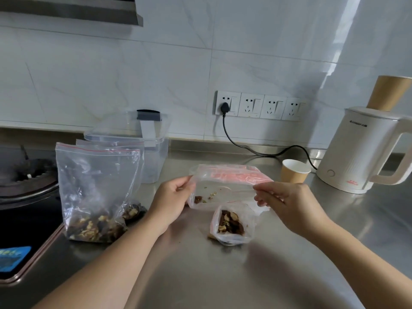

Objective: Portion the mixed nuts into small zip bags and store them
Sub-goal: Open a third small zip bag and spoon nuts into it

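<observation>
A large clear zip bag (98, 192) with mixed nuts in its bottom stands upright on the steel counter at the left. Between my hands hangs a clear bag (223, 188) that holds a stack of small red-striped zip bags and a few nut crumbs. My left hand (171, 201) pinches its left edge and my right hand (287, 204) pinches its right edge. Just in front of it a small zip bag (231, 224) filled with nuts lies on the counter. Another small filled bag (132, 211) peeks out behind the large bag.
A clear plastic storage box (153, 157) with a lid stands behind the large bag. A gas hob (24, 192) fills the left edge. A paper cup (294, 171), a white kettle (356, 152) with a black cord, and a second cup sit at the right.
</observation>
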